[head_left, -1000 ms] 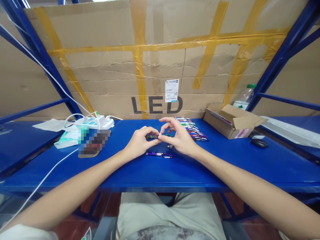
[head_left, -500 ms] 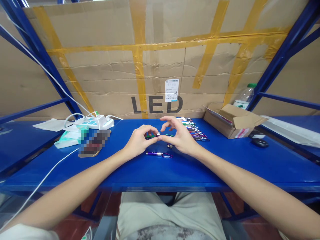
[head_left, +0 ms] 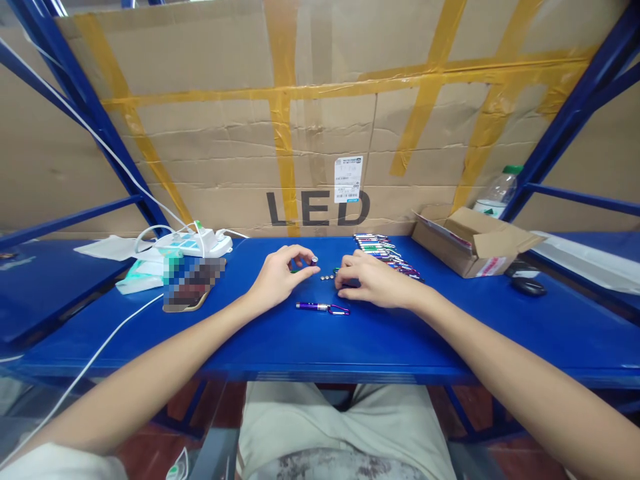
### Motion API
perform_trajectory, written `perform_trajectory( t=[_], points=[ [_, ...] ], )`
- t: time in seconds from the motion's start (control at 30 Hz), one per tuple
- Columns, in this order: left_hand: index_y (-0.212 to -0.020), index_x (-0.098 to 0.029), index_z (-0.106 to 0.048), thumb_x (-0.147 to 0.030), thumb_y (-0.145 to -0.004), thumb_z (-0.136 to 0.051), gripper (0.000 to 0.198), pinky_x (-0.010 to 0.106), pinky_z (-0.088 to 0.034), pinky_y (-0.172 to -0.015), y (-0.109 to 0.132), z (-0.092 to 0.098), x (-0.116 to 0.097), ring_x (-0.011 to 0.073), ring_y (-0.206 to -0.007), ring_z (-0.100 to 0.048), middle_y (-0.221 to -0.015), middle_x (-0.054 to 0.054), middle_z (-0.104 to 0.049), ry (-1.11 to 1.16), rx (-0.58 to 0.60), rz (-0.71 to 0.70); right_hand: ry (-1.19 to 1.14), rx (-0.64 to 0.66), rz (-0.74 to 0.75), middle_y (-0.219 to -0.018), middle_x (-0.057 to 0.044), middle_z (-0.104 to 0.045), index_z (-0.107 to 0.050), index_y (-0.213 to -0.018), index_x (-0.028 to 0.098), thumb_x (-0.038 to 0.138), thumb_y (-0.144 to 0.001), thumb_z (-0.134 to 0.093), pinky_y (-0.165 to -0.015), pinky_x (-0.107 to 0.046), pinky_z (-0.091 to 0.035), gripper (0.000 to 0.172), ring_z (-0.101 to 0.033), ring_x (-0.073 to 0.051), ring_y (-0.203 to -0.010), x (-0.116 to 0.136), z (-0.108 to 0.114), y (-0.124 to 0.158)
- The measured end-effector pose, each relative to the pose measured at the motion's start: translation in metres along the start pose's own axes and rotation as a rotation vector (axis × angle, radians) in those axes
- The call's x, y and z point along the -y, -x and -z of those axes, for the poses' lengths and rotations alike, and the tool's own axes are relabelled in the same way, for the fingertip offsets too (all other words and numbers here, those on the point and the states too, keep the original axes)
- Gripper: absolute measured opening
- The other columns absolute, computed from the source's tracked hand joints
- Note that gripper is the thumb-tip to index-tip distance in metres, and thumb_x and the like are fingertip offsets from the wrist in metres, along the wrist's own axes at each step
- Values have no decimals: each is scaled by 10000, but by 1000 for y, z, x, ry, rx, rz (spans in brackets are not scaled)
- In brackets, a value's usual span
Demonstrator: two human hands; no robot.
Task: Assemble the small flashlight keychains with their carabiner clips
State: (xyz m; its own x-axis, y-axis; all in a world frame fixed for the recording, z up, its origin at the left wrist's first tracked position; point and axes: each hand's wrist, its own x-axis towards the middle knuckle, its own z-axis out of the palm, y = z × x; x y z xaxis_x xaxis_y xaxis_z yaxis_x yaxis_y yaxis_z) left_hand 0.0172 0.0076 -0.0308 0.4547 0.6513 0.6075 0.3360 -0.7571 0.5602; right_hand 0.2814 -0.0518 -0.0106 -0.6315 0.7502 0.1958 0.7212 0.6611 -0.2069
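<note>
My left hand (head_left: 280,277) rests on the blue table (head_left: 320,340) and pinches a small green keychain torch (head_left: 304,264) by its silver tip. My right hand (head_left: 373,283) lies low on the table, fingers curled down onto a small part beside several tiny silver button cells (head_left: 327,276). A purple keychain torch with a clip (head_left: 323,307) lies on the table just in front of both hands. A row of several coloured torches (head_left: 385,255) lies behind my right hand.
An open cardboard box (head_left: 470,247) stands at the right, with a plastic bottle (head_left: 495,195) behind it and a black mouse (head_left: 529,287) beside it. A white power strip (head_left: 193,243) with cables lies at the left. Taped cardboard marked LED backs the table.
My right hand has dropped from a raised pinch near the left hand down onto the table. The left hand keeps its hold on the green torch. The view has shifted slightly.
</note>
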Motion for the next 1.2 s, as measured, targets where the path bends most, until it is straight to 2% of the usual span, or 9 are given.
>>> perform_trajectory(
  t=[0.13,0.37,0.53,0.67,1.2],
  points=[
    [-1019,-228,-777,-439,-936,-824,231,347,-540,-827,-1,1,0,197,-860,-668,-1005,34,-806,-6,7,-7,44,23,-8,-1036,-97,-689,-793,-1025,225,251,-1015,-720,-912,-422,-428,77,-546,-308,-1028,-3,-4,0],
    [-1016,-229,-769,-400,-937,-829,198,333,-544,-827,0,1,-3,194,-876,-667,-1005,23,-802,-5,21,-24,9,21,-36,-1063,-102,-703,-728,-963,211,210,-1033,-674,-927,-427,-424,89,-561,-298,-1027,-6,-7,0],
    [-1018,-229,-765,-370,-935,-837,179,322,-543,-829,0,1,-3,186,-867,-662,-985,11,-793,-3,25,-40,-55,72,-116,-1103,-98,-696,-677,-969,223,237,-1050,-646,-933,-437,-409,88,-543,-307,-1066,-2,-8,0],
    [-1018,-229,-766,-376,-938,-833,180,323,-545,-827,1,1,-2,189,-869,-664,-980,15,-791,-6,37,-38,-77,92,-124,-1122,-102,-673,-652,-998,223,261,-1060,-630,-928,-435,-409,76,-522,-312,-1088,3,-7,1],
    [-1013,-233,-755,-363,-937,-840,173,313,-546,-815,1,1,-1,180,-868,-660,-987,8,-793,-19,33,-55,-43,13,-81,-1079,-75,-682,-655,-986,232,264,-1054,-649,-904,-407,-360,75,-506,-291,-1056,5,-12,-4]
  ],
)
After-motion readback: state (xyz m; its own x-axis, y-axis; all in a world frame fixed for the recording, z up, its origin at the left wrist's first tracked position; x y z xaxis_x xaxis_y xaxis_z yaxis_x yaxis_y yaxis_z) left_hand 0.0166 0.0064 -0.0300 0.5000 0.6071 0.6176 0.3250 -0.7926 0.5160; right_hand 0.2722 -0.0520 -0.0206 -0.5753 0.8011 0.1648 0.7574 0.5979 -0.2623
